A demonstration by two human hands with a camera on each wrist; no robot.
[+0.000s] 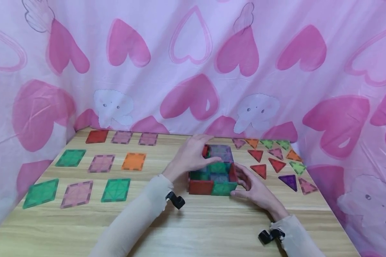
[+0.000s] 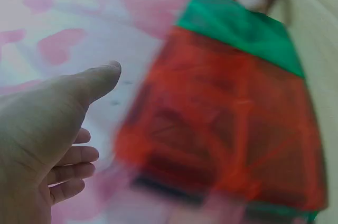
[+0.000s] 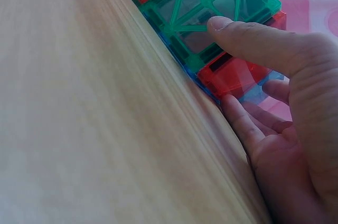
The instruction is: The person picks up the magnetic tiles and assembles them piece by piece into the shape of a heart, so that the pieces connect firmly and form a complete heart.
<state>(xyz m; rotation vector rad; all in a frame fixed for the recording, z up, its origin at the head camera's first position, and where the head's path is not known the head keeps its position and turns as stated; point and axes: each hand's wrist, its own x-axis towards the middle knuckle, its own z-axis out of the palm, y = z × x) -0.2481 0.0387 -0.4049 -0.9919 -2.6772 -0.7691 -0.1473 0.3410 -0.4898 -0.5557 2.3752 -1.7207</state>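
Observation:
A low open-topped box (image 1: pixel 201 187) of see-through magnetic tiles stands on the table, with red and green tiles in its front wall. Inside it lie green and bluish tiles. My left hand (image 1: pixel 193 153) hovers along the box's left side, thumb stretched over the top. In the left wrist view that hand (image 2: pixel 47 129) shows a gap to the box's red wall (image 2: pixel 211 113). My right hand (image 1: pixel 254 187) holds the front right corner. The right wrist view puts its thumb on the green tile (image 3: pixel 211 2), with fingers bent along the red side (image 3: pixel 237 76).
On the left of the wooden table (image 1: pixel 212 228) lie loose square tiles, such as an orange one (image 1: pixel 133 161) and a green one (image 1: pixel 115 190). Several triangle tiles, among them a purple one (image 1: pixel 288 182), lie at the right. A pink heart-print curtain (image 1: pixel 193 43) surrounds the table.

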